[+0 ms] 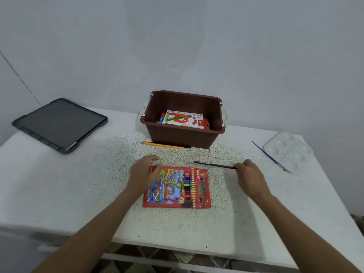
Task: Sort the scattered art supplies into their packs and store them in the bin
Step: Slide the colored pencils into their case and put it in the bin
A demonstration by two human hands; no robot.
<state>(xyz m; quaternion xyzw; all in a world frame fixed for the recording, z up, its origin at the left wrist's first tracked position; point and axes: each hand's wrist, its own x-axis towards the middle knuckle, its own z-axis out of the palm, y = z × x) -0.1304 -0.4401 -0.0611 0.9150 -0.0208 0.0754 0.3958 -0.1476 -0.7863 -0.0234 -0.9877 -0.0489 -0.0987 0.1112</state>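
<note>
Pencil pack (177,186) under open left hand (141,174), right hand (250,176) pinching dark pencil (214,164), yellow pencil (163,145) before bin (183,134), palette (289,150) right

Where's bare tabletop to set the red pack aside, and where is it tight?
Free: the white table between black tablet and red coloured-pencil pack, and the near strip below the pack. Crowded: between pack and brown plastic bin, with the yellow pencil and the right hand holding a dark pencil.

Matt plastic bin (183,133), glossy cardbd pencil pack (177,188).
</note>
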